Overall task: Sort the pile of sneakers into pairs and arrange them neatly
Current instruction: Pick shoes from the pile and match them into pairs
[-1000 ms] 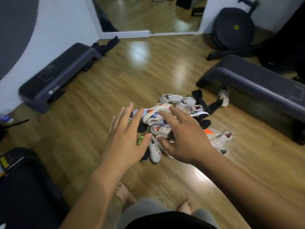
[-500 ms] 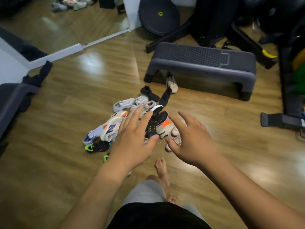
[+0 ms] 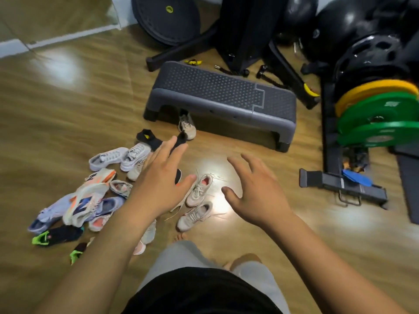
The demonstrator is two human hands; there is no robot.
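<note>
A loose pile of sneakers (image 3: 90,200) lies on the wooden floor at left centre. It holds white, lilac, orange-striped and black-and-green shoes. Two beige sneakers (image 3: 197,200) lie side by side between my hands. One more beige sneaker (image 3: 187,126) pokes out from under the grey step platform (image 3: 224,96). My left hand (image 3: 163,182) hovers over the pile with fingers spread and holds nothing. To the right of the beige pair, my right hand (image 3: 256,191) is stretched out above bare floor, fingers spread and empty.
A weight rack with yellow and green plates (image 3: 376,114) stands at the right. Black gym balls (image 3: 344,21), a round black disc (image 3: 165,17) and a machine frame fill the back. A mirror edge (image 3: 56,39) runs along the far left. My bare feet (image 3: 240,260) are below.
The view has swung right and closer: the pile now sits left of my hands and the step platform is straight ahead. Both hands stay outstretched, empty, spread wider apart.
</note>
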